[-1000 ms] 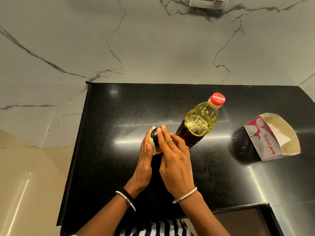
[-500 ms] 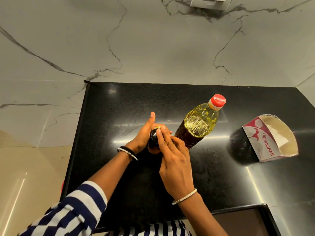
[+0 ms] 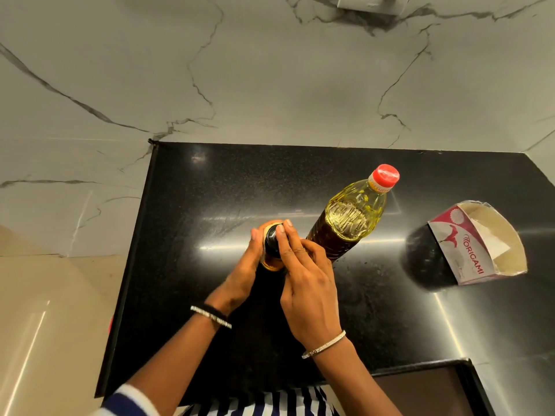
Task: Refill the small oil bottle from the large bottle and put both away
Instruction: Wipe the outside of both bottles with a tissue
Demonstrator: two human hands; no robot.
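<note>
The small oil bottle (image 3: 269, 264) stands upright on the black countertop (image 3: 186, 265), seen from above, with a black cap (image 3: 271, 239) on top. My left hand (image 3: 243, 273) wraps its body from the left. My right hand (image 3: 303, 274) pinches the black cap with fingertips. Just to the right stands the large oil bottle (image 3: 350, 220), upright, full of yellow oil, its red cap (image 3: 385, 175) on. It almost touches my right hand's knuckles.
An opened red and white cardboard box (image 3: 477, 247) marked ORIGAMI lies at the right of the counter. A marble wall rises behind, with a white switch plate (image 3: 371, 3) at the top. The counter's left edge drops to a beige floor (image 3: 45, 310). A brown recess (image 3: 420, 391) sits at the front right.
My left hand swung out to the left around the small bottle and has come back to gripping its body. My right hand stayed on the cap. The large bottle has not moved.
</note>
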